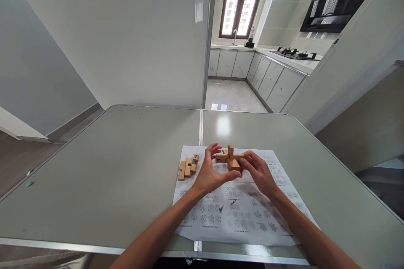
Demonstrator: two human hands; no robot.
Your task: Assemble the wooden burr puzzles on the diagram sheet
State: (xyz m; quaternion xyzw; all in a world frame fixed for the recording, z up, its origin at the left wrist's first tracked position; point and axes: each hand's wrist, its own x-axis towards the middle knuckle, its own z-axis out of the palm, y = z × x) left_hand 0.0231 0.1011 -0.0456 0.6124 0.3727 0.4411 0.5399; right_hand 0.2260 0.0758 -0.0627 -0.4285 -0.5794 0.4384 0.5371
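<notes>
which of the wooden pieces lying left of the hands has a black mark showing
The rightmost wooden piece of that group, nearest the left hand; its black mark shows, while the others' visible faces look plain.

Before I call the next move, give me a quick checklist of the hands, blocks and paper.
1. Right hand on the wooden block assembly: ok, fingers at its right side.
2. Left hand grip: cannot tell; it curls around the left side, contact unclear.
3. Loose wooden blocks in view: ok, grouped left of the left hand.
4. Printed sheet fully uncovered: not ok, hands and forearms hide parts.
5. Sheet's diagrams readable: cannot tell, too small.
</notes>
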